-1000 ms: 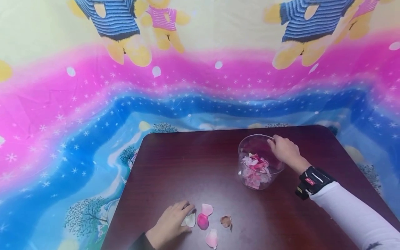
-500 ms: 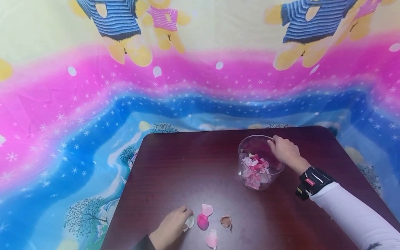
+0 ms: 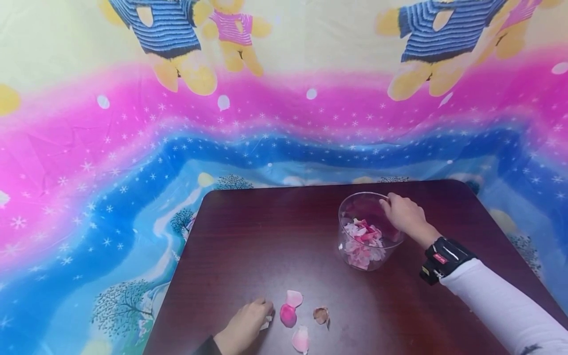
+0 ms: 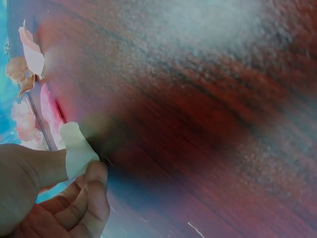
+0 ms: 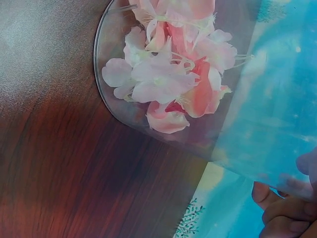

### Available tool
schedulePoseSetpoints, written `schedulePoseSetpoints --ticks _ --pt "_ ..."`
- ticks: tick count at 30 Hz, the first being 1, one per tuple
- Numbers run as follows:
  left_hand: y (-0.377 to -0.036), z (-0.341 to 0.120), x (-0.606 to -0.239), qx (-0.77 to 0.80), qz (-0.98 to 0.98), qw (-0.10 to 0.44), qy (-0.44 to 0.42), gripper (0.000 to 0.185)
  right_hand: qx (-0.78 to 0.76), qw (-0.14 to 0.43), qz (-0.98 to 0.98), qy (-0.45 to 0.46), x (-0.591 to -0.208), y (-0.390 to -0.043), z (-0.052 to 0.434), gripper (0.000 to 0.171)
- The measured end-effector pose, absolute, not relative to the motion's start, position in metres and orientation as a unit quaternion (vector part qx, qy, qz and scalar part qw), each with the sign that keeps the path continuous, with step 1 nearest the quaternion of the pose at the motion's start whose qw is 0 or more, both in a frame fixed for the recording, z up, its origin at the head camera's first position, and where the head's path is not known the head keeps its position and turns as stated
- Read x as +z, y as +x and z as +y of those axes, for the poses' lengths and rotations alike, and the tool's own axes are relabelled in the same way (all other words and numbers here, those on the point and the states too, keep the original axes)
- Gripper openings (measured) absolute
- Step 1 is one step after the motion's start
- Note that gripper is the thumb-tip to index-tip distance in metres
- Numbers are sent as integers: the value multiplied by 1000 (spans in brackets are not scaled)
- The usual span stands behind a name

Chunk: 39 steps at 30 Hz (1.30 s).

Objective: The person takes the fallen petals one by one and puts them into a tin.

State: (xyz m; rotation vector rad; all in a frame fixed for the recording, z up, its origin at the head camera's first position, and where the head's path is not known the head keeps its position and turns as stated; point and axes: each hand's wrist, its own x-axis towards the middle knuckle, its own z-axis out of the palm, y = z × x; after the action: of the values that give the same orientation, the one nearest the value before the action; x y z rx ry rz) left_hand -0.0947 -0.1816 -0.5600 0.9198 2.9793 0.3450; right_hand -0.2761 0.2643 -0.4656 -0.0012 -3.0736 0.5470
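Observation:
Near the front of the table, my left hand (image 3: pixel 246 323) pinches a white petal (image 4: pixel 78 148) between thumb and fingers; the left wrist view shows the petal bent in the grip. Just right of that hand lie a dark pink petal (image 3: pixel 288 315) touching a light pink petal (image 3: pixel 294 298), a pale pink petal (image 3: pixel 300 339) and a brown dried petal (image 3: pixel 321 315). Farther back, my right hand (image 3: pixel 405 214) grips the rim of a clear round container (image 3: pixel 343 207). Pink and white petals and blossoms (image 5: pixel 158 79) lie in its bottom.
The dark reddish-brown wooden table (image 3: pixel 248 236) has rounded far corners. Behind and beside it hangs a printed cloth (image 3: pixel 284 108) with bears, snowflakes and trees. A wrist camera (image 3: pixel 445 259) sits on the right forearm.
My left fingers have closed on the white petal, which was lying open on the table, and drawn it slightly toward me. The right hand and the container stay put.

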Motion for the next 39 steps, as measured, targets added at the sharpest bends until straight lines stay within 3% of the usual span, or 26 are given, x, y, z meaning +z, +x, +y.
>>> schedulePoseSetpoints --ticks 11,31,39 --pt "-98 -180 -553 115 950 6 289 23 176 4 -984 -1 -466 -278 265 34" --pt "-128 -174 -511 174 907 -213 318 15 175 6 -984 3 -467 -278 264 34" --pt "-137 -171 -487 173 897 -242 327 18 175 8 -984 2 -466 -278 264 33"
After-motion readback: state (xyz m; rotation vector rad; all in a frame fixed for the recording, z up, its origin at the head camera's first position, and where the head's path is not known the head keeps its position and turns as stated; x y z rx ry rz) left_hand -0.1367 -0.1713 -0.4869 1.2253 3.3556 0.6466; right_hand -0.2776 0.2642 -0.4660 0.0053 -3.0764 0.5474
